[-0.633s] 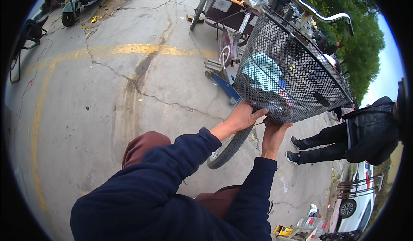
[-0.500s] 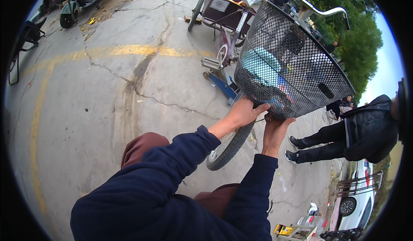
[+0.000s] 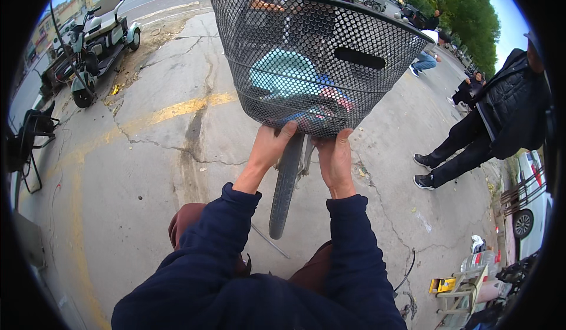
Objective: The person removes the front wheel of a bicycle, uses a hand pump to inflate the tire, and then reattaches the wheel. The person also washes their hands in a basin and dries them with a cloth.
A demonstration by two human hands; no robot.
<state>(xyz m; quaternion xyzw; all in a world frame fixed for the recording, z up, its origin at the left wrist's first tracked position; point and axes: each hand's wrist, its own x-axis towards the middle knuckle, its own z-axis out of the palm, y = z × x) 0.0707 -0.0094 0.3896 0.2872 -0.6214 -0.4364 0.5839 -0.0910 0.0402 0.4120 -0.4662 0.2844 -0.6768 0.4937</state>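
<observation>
A black mesh bicycle basket faces me at the upper middle, with a light-blue item and other colourful things showing through it. My left hand grips its bottom edge from beneath, thumb up against the mesh. Beside it, my right hand holds the underside likewise; the fingertips of both are mostly hidden. The front wheel's tyre hangs below the basket between my wrists, with part of a fork or stay behind it.
A three-wheeled scooter stands at upper left. A dark-clad person stands close on the right; others are farther back. A white car, a small stool with containers, a black cable and a thin rod are around.
The basket has swung leftward from a slanted side position to face me squarely, both hands moving with it. The wheel now stands nearly straight ahead. The view has shifted too.
</observation>
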